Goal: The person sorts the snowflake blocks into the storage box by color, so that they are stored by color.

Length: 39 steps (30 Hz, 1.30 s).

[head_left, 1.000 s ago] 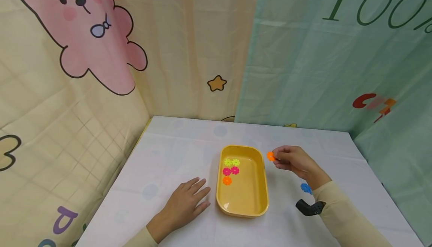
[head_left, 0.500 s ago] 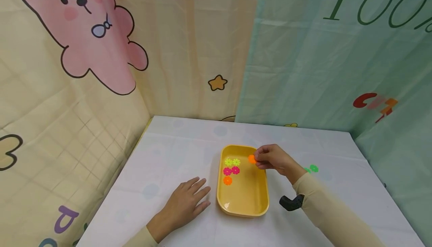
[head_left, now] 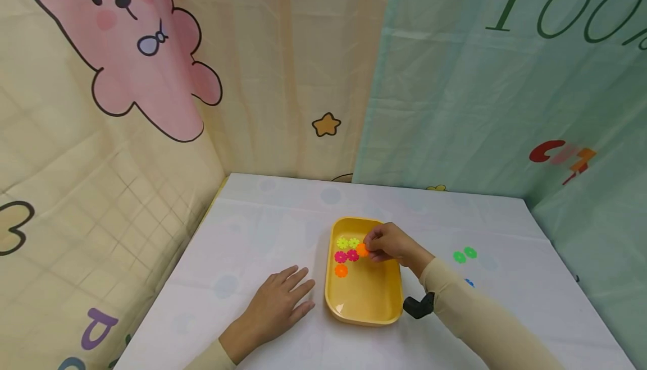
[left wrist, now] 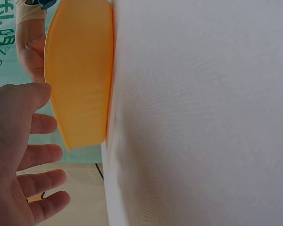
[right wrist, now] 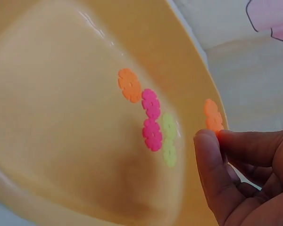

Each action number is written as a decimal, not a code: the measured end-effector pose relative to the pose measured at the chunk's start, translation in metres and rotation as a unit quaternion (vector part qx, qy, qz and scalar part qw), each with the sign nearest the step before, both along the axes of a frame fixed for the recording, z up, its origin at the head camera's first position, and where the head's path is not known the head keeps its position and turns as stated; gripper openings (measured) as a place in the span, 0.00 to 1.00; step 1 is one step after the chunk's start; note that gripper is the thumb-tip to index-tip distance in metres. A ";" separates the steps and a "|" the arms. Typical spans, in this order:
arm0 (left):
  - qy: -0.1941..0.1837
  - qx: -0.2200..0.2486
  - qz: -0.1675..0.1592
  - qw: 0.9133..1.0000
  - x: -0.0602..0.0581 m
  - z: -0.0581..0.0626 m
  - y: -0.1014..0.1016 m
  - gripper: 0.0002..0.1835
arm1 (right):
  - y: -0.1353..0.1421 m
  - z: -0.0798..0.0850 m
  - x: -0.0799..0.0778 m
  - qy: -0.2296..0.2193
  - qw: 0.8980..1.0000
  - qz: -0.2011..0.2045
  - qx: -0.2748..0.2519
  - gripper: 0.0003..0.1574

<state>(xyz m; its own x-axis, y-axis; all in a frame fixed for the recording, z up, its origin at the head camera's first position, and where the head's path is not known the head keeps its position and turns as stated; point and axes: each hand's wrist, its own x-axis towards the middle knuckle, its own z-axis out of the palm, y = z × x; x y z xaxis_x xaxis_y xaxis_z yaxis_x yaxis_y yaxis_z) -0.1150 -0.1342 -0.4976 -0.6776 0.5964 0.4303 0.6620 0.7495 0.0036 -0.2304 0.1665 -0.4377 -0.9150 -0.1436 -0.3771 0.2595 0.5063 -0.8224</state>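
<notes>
R hand [head_left: 391, 243] is pinching an orange disc [head_left: 361, 250] b/w thumb & finger, holding it up over the tray [head_left: 364, 302]. L hand [head_left: 275, 305] is poising, fingers spread, near tray's L side, well apart from R hand & that disc. Inside, 2 yellow discs [head_left: 342, 243], 2 pink discs [head_left: 341, 257] & 1 loose orange [head_left: 341, 270] are lying. Green discs [head_left: 470, 252] are lying on table [head_left: 263, 218], R of R hand.

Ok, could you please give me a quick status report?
Right hand pinches orange flower piece above yellow tray. Left hand beside tray, holding nothing. Nothing visibly in the way.
</notes>
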 end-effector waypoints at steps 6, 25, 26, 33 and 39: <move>-0.011 -0.005 0.006 1.000 0.000 0.002 0.001 0.23 | -0.011 -0.006 -0.001 0.003 0.999 0.021 0.035 0.02; -0.026 -0.006 0.014 1.000 -0.001 0.002 0.004 0.23 | -0.026 -0.020 0.002 0.037 0.984 0.087 0.149 0.04; -0.025 -0.006 0.014 1.000 -0.001 0.002 0.004 0.23 | -0.026 -0.021 0.002 0.039 0.984 0.088 0.153 0.05; -0.017 -0.002 0.009 1.000 -0.001 0.001 0.004 0.23 | -0.028 -0.022 0.003 0.037 0.982 0.091 0.164 0.05; -0.014 -0.003 0.008 1.000 -0.001 0.000 0.005 0.23 | -0.025 -0.017 0.003 0.030 0.985 0.088 0.148 0.03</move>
<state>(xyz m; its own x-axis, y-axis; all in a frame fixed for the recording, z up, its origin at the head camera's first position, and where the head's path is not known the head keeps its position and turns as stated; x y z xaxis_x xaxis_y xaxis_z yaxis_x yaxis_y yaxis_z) -0.1164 -0.1294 -0.4977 -0.6991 0.5879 0.4070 0.6494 0.7603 0.0172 -0.2271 0.1414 -0.4543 -0.9081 -0.1931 -0.3715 0.1016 0.7592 -0.6429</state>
